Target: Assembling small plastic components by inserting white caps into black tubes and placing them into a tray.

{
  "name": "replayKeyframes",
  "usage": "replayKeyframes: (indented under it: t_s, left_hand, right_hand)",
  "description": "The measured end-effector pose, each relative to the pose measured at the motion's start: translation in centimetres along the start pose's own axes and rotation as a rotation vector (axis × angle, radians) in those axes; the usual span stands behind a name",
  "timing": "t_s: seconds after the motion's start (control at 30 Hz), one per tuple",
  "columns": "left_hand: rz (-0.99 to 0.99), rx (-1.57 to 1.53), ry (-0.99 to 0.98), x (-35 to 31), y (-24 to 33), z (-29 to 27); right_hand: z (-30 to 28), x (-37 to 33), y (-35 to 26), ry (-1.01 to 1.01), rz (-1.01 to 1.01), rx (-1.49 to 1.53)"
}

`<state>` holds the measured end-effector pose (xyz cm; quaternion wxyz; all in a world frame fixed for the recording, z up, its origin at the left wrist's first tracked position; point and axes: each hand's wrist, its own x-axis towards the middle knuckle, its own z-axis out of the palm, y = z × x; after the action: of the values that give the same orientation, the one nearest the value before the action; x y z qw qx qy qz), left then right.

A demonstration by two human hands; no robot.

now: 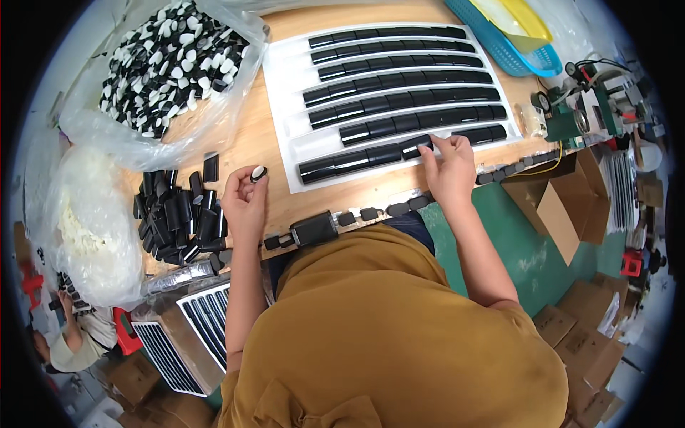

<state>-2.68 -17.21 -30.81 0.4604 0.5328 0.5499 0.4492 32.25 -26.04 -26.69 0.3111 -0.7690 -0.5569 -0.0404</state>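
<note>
Left hand (pixel 245 203) — fingers pinch a small oval black-and-white cap (pixel 258 172) just off the near left corner of the white tray (pixel 282 100), above the wooden surface (pixel 307 207). Right hand (pixel 452 170) — thumb and index pinch the right end of a short black tube (pixel 414 148) in the tray's nearest row. More black tubes fill the rows behind it. Loose tube pile (pixel 182 214) sits left of the left hand; clear bag (pixel 85 125) with black and white caps (pixel 175 60) beyond it. Blue basket (pixel 524 60) at far right, yellow basket (pixel 536 36) in it.
</note>
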Motion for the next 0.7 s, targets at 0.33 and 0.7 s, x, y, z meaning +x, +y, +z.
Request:
replayKeyframes:
  t_s: [0.33, 0.7]
  left_hand:
    - [0.259, 0.239, 0.039, -0.3, 0.2, -0.7]
    - [0.382, 0.47, -0.024, -0.5, -0.1, -1.8]
  right_hand:
    - [-2.1, 1.7, 4.4, 0.159, 0.075, -0.138]
    - [-0.7, 1.6, 5.2, 0.148, 0.163, -0.185]
